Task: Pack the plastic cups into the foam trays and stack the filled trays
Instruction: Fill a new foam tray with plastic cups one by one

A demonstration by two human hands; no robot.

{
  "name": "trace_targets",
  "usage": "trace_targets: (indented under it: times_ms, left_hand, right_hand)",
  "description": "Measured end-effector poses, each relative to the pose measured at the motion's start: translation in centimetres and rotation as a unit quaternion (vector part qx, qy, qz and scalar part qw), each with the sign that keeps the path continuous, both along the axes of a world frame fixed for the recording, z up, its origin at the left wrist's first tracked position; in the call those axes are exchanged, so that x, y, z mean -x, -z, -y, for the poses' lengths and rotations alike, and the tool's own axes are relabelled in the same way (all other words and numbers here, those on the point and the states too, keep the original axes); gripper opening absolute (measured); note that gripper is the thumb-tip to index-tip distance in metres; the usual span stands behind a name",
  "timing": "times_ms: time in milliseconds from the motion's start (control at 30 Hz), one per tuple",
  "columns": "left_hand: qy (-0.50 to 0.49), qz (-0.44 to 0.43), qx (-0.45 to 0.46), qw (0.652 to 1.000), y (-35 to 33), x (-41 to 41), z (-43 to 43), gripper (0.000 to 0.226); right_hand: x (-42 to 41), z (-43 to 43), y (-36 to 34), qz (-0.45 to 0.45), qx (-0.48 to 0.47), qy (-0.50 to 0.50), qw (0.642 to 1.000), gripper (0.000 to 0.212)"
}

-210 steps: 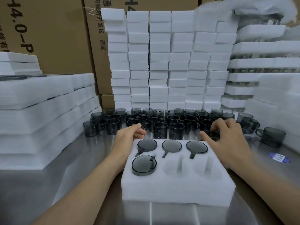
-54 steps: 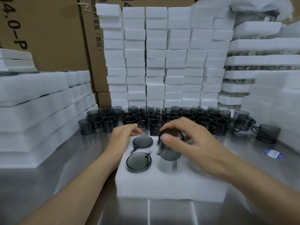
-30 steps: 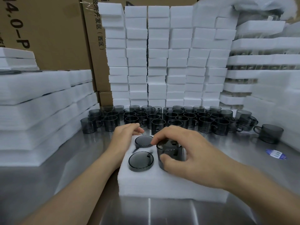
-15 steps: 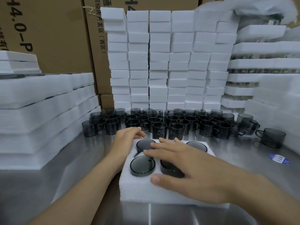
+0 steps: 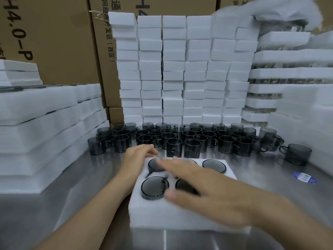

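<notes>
Fifth smoky cup [image 5: 185, 185] now seated upside down in foam tray [image 5: 149, 212], released a moment ago. My right hand [image 5: 207, 192] empty, fingers spread flat above. Left hand [image 5: 137, 157] open, steadying tray's far corner. One pocket apparently left; loose cups [image 5: 191, 139] wait behind.

The left hand [image 5: 137, 157] is resting on the far-left corner of the foam tray [image 5: 180, 215]. The right hand [image 5: 212, 193], flat and blurred, is hovering over seated cups [image 5: 155, 187]. Loose cups [image 5: 191, 147] are standing behind on the steel table [image 5: 72, 195].
</notes>
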State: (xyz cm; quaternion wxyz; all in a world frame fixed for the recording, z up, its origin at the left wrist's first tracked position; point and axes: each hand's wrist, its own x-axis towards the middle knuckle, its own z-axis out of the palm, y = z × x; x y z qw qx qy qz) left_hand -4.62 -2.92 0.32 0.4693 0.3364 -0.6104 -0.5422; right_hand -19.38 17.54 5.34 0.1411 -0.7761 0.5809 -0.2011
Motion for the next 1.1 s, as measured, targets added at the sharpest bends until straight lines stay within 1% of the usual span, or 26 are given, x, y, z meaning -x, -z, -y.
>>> trace_targets:
  times_ms: [67,133,200,233,267,300,333,367,400,467,500,533,633,700,767,867,900,967,1067,1100]
  left_hand:
    - [0.003,-0.011,-0.006,1.0,0.0,-0.1,-0.1,0.037]
    - [-0.022,-0.003,0.025,0.999,0.1,-0.1,-0.1,0.036]
    - [-0.071,0.013,0.077,0.994,0.0,-0.3,-0.1,0.033]
    - [-0.1,0.03,0.107,0.989,0.0,-0.5,-0.1,0.03]
    - [-0.132,0.063,0.144,0.979,0.0,-0.8,0.0,0.026]
    - [-0.17,0.115,0.189,0.96,0.1,-1.1,0.1,0.02]
    - [-0.212,0.179,0.233,0.932,0.3,-1.4,0.3,0.018]
    - [-0.249,0.238,0.266,0.9,0.5,-1.7,0.5,0.028]
    - [-0.263,0.278,0.278,0.881,0.7,-2.0,0.8,0.045]
    - [-0.229,0.347,0.262,0.871,0.9,-2.2,1.2,0.073]
    - [-0.2,0.387,0.25,0.865,1.0,-2.2,1.3,0.081]
    - [-0.174,0.419,0.237,0.859,1.1,-2.0,1.5,0.083]
    - [-0.14,0.465,0.22,0.846,1.0,-1.3,1.6,0.077]
    - [-0.122,0.499,0.212,0.831,0.6,-0.9,1.6,0.073]
    - [-0.121,0.515,0.207,0.823,0.2,-0.5,1.7,0.069]
    - [-0.154,0.523,0.258,0.797,0.2,-0.3,1.9,0.056]
    - [-0.168,0.516,0.274,0.794,0.3,-0.3,1.9,0.051]
    - [-0.193,0.488,0.294,0.799,0.5,-0.3,2.0,0.046]
    - [-0.224,0.458,0.31,0.803,1.0,-0.3,2.5,0.058]
    - [-0.218,0.44,0.297,0.819,1.1,-0.3,2.8,0.063]
  right_hand:
    - [2.4,0.7,-0.4,0.059,0.056,0.069,0.994,0.072]
    - [5.8,1.4,0.1,0.105,0.143,0.172,0.969,0.066]
    - [9.6,2.0,1.8,0.129,0.204,0.256,0.936,0.043]
    - [11.3,2.2,2.9,0.119,0.204,0.293,0.926,0.032]
    - [12.6,2.5,3.9,0.085,0.179,0.327,0.924,0.027]
    - [13.7,2.8,4.8,0.039,0.14,0.35,0.925,0.028]
    - [14.5,3.0,5.4,-0.002,0.103,0.362,0.927,0.03]
    - [14.9,3.3,5.8,-0.027,0.08,0.365,0.927,0.033]
    - [14.9,3.5,5.9,-0.046,0.069,0.363,0.928,0.034]
    - [14.7,3.7,6.0,-0.086,0.058,0.35,0.931,0.03]
    - [14.8,3.8,6.1,-0.093,0.054,0.345,0.932,0.028]
    - [15.0,3.8,6.1,-0.087,0.053,0.344,0.933,0.028]
    - [15.6,3.9,6.2,-0.082,0.056,0.343,0.934,0.028]
    - [15.7,4.0,6.4,-0.082,0.058,0.339,0.936,0.027]
    - [15.9,4.0,6.6,-0.082,0.062,0.336,0.936,0.026]
    - [16.3,4.3,6.5,-0.082,0.056,0.338,0.936,0.024]
    - [16.3,4.3,6.6,-0.079,0.058,0.338,0.936,0.024]
    - [16.2,4.3,6.7,-0.077,0.063,0.336,0.937,0.024]
    - [16.2,4.3,6.5,-0.072,0.055,0.337,0.937,0.023]
    - [16.2,4.2,6.5,-0.071,0.055,0.337,0.937,0.023]
